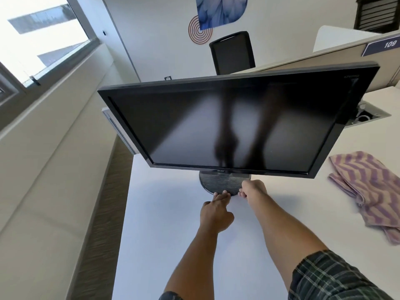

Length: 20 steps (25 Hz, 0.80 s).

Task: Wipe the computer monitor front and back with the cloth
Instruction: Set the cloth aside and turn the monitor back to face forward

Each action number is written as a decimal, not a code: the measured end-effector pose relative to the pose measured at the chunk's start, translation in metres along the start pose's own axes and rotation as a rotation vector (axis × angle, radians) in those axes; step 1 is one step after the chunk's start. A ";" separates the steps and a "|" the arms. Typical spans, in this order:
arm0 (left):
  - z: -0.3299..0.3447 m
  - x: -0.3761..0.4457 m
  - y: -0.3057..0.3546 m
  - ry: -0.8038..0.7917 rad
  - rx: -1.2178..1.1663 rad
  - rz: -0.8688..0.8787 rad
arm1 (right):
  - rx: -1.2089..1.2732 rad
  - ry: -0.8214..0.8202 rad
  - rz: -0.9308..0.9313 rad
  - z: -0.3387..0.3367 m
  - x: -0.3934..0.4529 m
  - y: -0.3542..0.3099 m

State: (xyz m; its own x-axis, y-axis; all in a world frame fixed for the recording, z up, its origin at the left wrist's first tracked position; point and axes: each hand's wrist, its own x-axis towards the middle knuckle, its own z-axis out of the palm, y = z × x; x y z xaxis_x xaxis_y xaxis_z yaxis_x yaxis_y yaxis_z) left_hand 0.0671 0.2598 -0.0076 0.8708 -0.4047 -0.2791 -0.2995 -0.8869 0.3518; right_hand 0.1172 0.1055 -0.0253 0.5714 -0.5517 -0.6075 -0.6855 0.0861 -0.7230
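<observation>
A black computer monitor (233,124) stands on a white desk (164,224), its dark screen facing me and reflecting my arms. Its round ribbed base (220,182) sits under the lower bezel. My left hand (216,210) reaches to the base, fingertips touching its front rim. My right hand (252,189) is at the base's right front edge, fingers curled against it. A purple and beige striped cloth (372,191) lies crumpled on the desk to the right, apart from both hands.
A cable port box (365,115) is set in the desk behind the monitor's right side. A black office chair (232,51) and a beige partition (324,55) stand beyond. A window ledge (43,148) runs along the left; the desk edge drops off there.
</observation>
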 end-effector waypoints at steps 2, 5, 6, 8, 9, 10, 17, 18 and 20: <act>0.002 0.001 0.010 -0.014 0.000 -0.017 | -0.057 -0.004 -0.025 -0.006 0.007 -0.003; 0.008 0.004 0.025 -0.012 -0.040 -0.048 | -0.166 -0.038 -0.062 -0.013 0.016 -0.009; 0.010 0.005 0.029 -0.009 -0.055 -0.059 | -0.191 -0.047 -0.069 -0.014 0.019 -0.012; 0.014 0.008 0.036 -0.011 -0.073 -0.082 | -0.231 -0.069 -0.070 -0.016 0.028 -0.017; 0.016 0.009 0.040 -0.012 -0.077 -0.092 | -0.246 -0.083 -0.069 -0.017 0.031 -0.020; 0.018 0.011 0.044 -0.012 -0.080 -0.103 | -0.265 -0.099 -0.066 -0.018 0.034 -0.022; 0.021 0.014 0.059 -0.026 -0.089 -0.141 | -0.286 -0.121 -0.109 -0.019 0.048 -0.016; 0.020 0.014 0.060 -0.032 -0.092 -0.146 | -0.278 -0.126 -0.110 -0.019 0.049 -0.015; 0.017 0.014 0.062 -0.041 -0.108 -0.159 | -0.251 -0.133 -0.117 -0.021 0.049 -0.011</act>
State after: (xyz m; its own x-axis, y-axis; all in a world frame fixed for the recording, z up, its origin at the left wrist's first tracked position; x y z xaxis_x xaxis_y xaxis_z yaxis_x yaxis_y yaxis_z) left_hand 0.0536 0.1958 -0.0053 0.8864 -0.2722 -0.3745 -0.1137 -0.9122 0.3937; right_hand 0.1432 0.0599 -0.0398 0.6957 -0.4305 -0.5751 -0.6923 -0.1883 -0.6966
